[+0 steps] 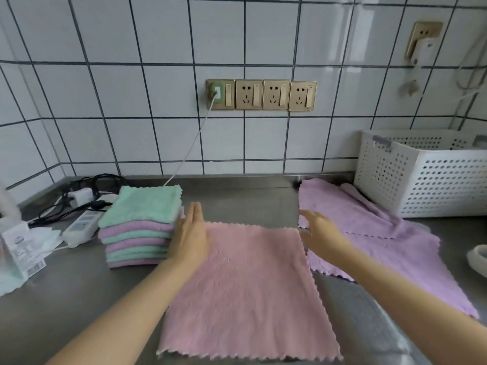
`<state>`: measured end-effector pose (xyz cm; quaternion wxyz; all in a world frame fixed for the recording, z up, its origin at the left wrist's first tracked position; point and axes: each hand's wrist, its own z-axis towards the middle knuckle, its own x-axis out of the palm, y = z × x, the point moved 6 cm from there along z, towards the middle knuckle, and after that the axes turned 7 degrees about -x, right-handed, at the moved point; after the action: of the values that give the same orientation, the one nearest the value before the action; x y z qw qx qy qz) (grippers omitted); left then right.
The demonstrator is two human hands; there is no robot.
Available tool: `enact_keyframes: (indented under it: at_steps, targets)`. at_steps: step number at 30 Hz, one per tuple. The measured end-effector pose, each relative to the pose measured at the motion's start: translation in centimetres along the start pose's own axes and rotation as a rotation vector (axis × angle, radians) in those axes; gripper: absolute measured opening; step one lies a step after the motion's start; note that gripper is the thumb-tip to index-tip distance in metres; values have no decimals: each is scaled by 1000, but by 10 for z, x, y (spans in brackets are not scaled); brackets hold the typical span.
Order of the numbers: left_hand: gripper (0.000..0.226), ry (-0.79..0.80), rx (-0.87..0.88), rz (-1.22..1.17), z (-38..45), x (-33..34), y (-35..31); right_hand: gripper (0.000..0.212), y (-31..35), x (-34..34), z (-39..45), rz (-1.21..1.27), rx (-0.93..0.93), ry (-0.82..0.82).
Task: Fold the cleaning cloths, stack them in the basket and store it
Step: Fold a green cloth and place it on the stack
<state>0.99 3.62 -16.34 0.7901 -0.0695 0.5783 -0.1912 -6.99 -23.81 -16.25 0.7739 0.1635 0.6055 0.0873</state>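
Lying flat and unfolded on the steel counter (250,198), a pink cleaning cloth (247,291) fills the middle of the view. The left hand (191,234) rests on its far left corner with fingers straight and together, gripping nothing. The right hand (320,233) is at the cloth's far right corner, fingers loosely spread; whether it touches the cloth cannot be told. Just left of the pink cloth stands a stack of folded cloths (139,227), green and purple, with a green one on top. To the right lie unfolded purple cloths (369,238), overlapping. Behind them the white perforated basket (424,175) sits against the tiled wall (158,61).
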Motion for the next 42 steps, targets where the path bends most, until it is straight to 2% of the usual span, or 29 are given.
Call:
enact_keyframes:
  at_steps: [2,5,6,8,11,13,16,18,19,20,23,26,29,34,39,42]
  targets:
    - [72,102,149,-56,-30,10,-8,51,15,10,-26,-71,-135,56]
    - [70,424,313,-187,-90,21,-15,31,47,24,-81,-52,-490,67]
    - [73,525,372,-151,-112,22,-16,26,55,28,-100,-33,-543,104]
    - [85,625,482,-17,-143,22,-14,35,64,33,-127,-6,-580,164]
    - [84,580,544,67,-163,14,-6,49,72,37,-150,-52,-641,212]
    - [81,510,565,79,-166,3,-1,53,76,37,-159,-173,-700,189]
    - [80,434,581,55,-162,-3,4,39,74,39,-162,-285,-759,152]
    - [61,386,588,10,-160,-9,11,32,73,39,-164,-308,-780,152]
    - [48,344,608,7,-159,-12,17,37,73,38,-165,-313,-780,187]
    - [45,324,614,11,-156,-14,24,44,72,36,-166,-311,-773,223]
    - [62,361,533,-25,-147,-19,47,66,66,28,-169,-308,-691,328]
    - [47,331,399,-112,-138,-27,67,72,56,29,-166,-348,-665,306]
    - [41,321,322,-156,-140,-36,83,61,42,29,-161,-327,-627,254]
    - [38,307,249,-346,-162,-67,94,26,31,-7,-175,-73,-468,107]
    - [20,331,49,-812,-164,-100,82,4,36,-37,-185,412,-245,114]
    - [12,268,-89,-963,-140,-100,72,26,34,-40,-157,674,-100,30]
